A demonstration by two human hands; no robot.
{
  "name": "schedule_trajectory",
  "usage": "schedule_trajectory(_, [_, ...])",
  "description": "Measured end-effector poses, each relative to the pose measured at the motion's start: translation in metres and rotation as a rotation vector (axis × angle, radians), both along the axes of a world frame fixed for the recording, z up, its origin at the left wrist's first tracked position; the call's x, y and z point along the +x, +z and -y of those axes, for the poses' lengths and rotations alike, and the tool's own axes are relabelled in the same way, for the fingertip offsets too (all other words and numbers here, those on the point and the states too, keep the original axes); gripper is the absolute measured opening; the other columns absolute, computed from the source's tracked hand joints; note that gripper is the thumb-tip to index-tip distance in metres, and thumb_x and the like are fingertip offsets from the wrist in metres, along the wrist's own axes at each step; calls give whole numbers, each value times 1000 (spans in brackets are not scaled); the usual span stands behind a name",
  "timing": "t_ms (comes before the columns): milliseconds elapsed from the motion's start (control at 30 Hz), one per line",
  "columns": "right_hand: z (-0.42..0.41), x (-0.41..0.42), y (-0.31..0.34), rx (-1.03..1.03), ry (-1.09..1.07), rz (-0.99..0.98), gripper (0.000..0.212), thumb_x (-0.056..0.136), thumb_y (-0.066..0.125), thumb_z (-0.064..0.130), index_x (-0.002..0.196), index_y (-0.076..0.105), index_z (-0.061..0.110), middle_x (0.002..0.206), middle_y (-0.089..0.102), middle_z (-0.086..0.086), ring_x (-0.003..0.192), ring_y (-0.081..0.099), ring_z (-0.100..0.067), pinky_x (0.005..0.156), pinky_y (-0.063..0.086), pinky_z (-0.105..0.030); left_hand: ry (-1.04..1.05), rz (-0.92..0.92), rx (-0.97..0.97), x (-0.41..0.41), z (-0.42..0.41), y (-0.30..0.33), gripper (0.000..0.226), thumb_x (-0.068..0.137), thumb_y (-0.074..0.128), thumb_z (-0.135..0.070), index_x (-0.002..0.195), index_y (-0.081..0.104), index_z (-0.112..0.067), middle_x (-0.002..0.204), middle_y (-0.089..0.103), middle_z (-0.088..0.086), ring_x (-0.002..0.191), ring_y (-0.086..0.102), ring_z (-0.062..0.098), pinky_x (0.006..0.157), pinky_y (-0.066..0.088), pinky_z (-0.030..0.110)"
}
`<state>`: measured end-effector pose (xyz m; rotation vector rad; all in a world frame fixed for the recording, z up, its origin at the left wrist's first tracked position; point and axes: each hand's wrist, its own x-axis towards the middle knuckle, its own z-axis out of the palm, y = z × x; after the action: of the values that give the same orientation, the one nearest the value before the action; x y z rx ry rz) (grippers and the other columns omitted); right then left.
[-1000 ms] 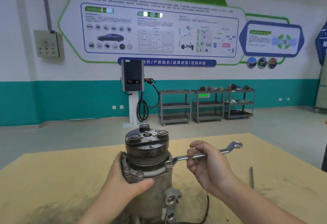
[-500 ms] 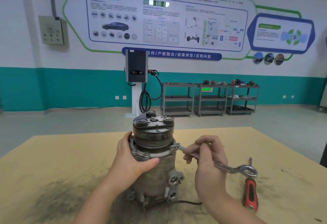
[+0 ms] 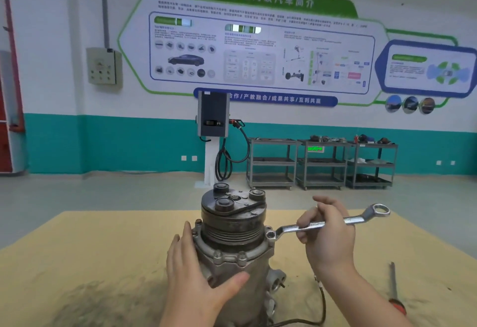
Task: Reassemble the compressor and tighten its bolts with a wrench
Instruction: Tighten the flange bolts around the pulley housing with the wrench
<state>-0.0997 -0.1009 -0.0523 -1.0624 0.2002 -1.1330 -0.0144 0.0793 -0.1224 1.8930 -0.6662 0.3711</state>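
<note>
Heavy metal compressor (image 3: 233, 246), braced while a bolt is wrenched.
Left hand (image 3: 196, 272) wraps its body; right hand (image 3: 327, 236) grips the stiff wrench (image 3: 327, 223) mid-shank, ring on the 3 o'clock bolt (image 3: 271, 235).

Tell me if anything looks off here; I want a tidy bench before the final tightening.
Dark grime is smeared over the yellow tabletop left of the compressor. Otherwise nothing stands out: it stands upright, with the wrench seated on a flange bolt.
</note>
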Motion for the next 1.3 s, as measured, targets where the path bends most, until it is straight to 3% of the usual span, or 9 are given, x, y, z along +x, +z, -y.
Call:
schedule_trajectory(67, [6, 10, 2, 31, 51, 13, 22, 96, 31, 1, 92, 52, 9, 41, 48, -8, 34, 39, -17, 34, 32, -23, -60, -49, -95, 2, -2, -3, 143, 28, 55, -94, 149, 11, -31, 151, 27, -4, 143, 21, 11, 115, 18, 21])
schedule_trajectory(200, [20, 26, 3, 165, 248, -31, 21, 94, 32, 3, 93, 52, 6, 40, 42, -6, 32, 33, -16, 35, 27, -19, -108, 24, -250, 6, 1, -9, 99, 44, 54, -98, 124, 31, -43, 127, 37, -19, 120, 30, -26, 93, 20, -7])
schedule_trajectory(367, [23, 27, -13, 354, 431, -22, 19, 93, 32, 3, 90, 50, 5, 44, 38, -2, 33, 30, -13, 33, 26, -18, -95, -17, -219, 10, 0, -17, 105, 47, 63, -71, 138, 31, -27, 135, 30, -6, 118, 29, -16, 93, 15, -10])
schedule_trajectory(633, [23, 11, -9, 148, 321, -24, 22, 94, 30, 1, 90, 51, 6, 47, 49, -8, 35, 38, -17, 37, 31, -20, -67, 23, -150, 12, -2, -20, 106, 56, 67, -74, 141, 37, -18, 134, 33, -4, 113, 18, -35, 97, 20, 2])
schedule_trajectory(700, [27, 10, -5, 180, 388, -118, 22, 96, 31, 2, 95, 53, 5, 50, 51, -8, 37, 40, -17, 37, 32, -20, -58, 15, -147, 10, -3, -19, 104, 61, 67, -78, 141, 37, -19, 135, 33, -4, 113, 22, -32, 103, 21, 15])
schedule_trajectory(867, [21, 8, -11, 109, 268, -32, 24, 95, 31, -1, 87, 52, 6, 49, 52, -7, 33, 39, -17, 36, 30, -20, 5, -11, -76, 8, -7, -14, 115, 45, 58, -84, 140, 39, -21, 128, 35, -6, 126, 36, 13, 111, 28, 32])
schedule_trajectory(1033, [2, 2, -26, -167, -3, 190, 26, 86, 37, 3, 73, 55, 15, 48, 57, -7, 35, 44, -20, 41, 35, -19, 12, 4, -61, 6, -7, -12, 109, 51, 73, -82, 138, 40, -24, 124, 35, -8, 126, 34, 14, 106, 27, 27])
schedule_trajectory(1167, [-15, -3, -34, -544, -134, 267, 32, 85, 42, 13, 75, 62, 36, 57, 63, 2, 46, 53, -11, 46, 42, -19, 18, -13, -57, 6, -7, -12, 114, 46, 59, -84, 139, 39, -23, 126, 35, -8, 129, 32, 12, 107, 27, 28])
schedule_trajectory(1300, [-14, -12, -22, -754, -174, 172, 21, 87, 41, 14, 81, 57, 27, 63, 63, 2, 45, 56, -14, 46, 45, -21, 21, 6, -72, 7, -5, -14, 104, 47, 56, -82, 134, 39, -28, 125, 36, -8, 126, 33, 12, 107, 27, 30])
